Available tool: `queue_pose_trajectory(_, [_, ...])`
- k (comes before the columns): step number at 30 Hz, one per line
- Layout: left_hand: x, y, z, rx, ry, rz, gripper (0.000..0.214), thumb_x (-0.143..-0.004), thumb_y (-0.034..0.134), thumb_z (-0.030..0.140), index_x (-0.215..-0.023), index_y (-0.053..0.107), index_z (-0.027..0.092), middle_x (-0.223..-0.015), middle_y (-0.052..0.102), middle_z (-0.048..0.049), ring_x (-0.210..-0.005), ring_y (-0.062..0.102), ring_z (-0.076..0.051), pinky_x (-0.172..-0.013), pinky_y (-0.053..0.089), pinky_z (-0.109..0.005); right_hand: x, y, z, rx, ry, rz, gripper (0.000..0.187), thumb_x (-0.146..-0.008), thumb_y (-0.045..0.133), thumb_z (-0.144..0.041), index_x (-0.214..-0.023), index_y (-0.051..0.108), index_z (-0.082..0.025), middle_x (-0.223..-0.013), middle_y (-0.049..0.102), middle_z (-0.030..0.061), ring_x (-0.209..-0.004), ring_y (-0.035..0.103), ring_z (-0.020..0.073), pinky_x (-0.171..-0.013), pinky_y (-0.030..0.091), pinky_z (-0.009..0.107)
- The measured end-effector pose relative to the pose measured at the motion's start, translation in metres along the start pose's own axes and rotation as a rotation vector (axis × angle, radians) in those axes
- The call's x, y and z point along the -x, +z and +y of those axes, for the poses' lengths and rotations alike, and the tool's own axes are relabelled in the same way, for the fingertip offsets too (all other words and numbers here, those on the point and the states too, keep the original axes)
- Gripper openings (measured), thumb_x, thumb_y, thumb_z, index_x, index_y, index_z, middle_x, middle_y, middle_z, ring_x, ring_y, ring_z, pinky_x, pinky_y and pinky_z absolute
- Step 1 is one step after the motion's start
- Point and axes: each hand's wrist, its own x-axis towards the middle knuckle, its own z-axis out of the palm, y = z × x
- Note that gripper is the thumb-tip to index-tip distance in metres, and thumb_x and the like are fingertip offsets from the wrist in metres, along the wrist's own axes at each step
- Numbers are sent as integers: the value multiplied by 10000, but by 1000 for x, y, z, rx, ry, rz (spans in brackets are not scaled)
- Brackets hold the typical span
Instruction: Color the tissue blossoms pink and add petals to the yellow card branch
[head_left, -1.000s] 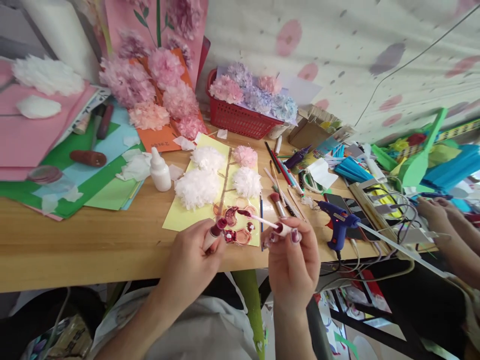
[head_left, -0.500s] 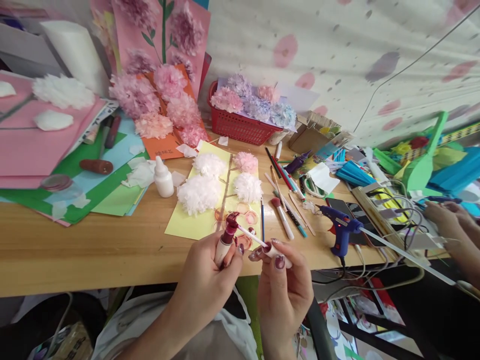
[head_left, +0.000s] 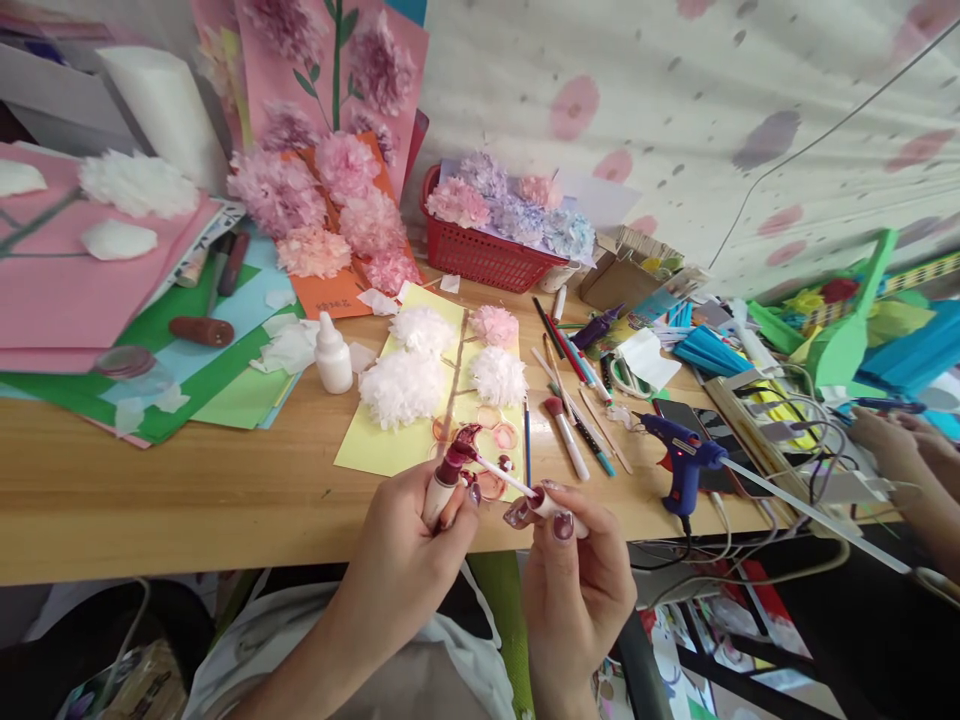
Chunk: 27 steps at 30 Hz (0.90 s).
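My left hand [head_left: 405,540] is closed around a lipstick [head_left: 440,490] in a white case, its dark red top smeared and uneven. Between the fingertips of my right hand [head_left: 577,570] is a lip gloss wand [head_left: 510,474] with a short white cap. Its thin white stem points left, and the tip meets the dark red lipstick. Below and behind them lies a yellow sheet [head_left: 367,445] with white tissue flowers [head_left: 403,385], a pink flower [head_left: 493,325], a brown drawn stem and reddish painted rings [head_left: 501,435]. The hands partly cover the sheet's lower edge.
A white glue bottle [head_left: 332,360] stands left of the sheet. Brushes [head_left: 564,437] and pens lie right of it, near a blue glue gun [head_left: 684,455]. A red basket [head_left: 487,258] of flowers is behind. Another person's hands [head_left: 900,450] are at far right.
The view has shifted slightly, so the tabletop things appear a little farther right. Both hands keep their hold, and the wand's tip stays at the lipstick.
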Motion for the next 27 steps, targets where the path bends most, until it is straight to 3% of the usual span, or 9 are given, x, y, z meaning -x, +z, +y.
queue_pose_trajectory(12, [-1, -7, -2, 10, -10, 20, 303, -783, 461, 252, -583, 234, 239, -535, 236, 73, -483, 244, -89, -450, 243, -230, 2, -4, 3, 44, 9, 10, 177, -919, 590, -199, -1048, 704, -240, -887, 675, 39, -703, 642, 143, -628, 531, 280])
queue_pose_trajectory(17, [0, -9, -7, 53, -12, -28, 333, -801, 468, 231, -598, 204, 238, -556, 208, 75, -495, 215, -89, -456, 227, -235, -2, -7, 3, 1, 29, 86, 173, -923, 595, -201, -1049, 698, -256, -945, 681, 37, -834, 664, 166, -746, 543, 327])
queue_pose_trajectory(21, [1, -9, -7, 71, -21, -79, 356, -766, 482, 169, -598, 173, 227, -567, 190, 69, -521, 199, -92, -477, 210, -245, -4, -7, 2, -11, -1, 18, 196, -906, 611, -166, -1047, 693, -275, -1011, 678, 35, -972, 643, 186, -848, 529, 366])
queue_pose_trajectory(27, [3, -9, -4, 157, -79, -144, 350, -747, 484, 161, -591, 177, 223, -568, 191, 67, -526, 188, -93, -481, 191, -259, -3, -4, 1, 12, -48, -65, 253, -901, 592, -103, -1057, 690, -276, -1006, 672, 36, -990, 616, 182, -816, 528, 339])
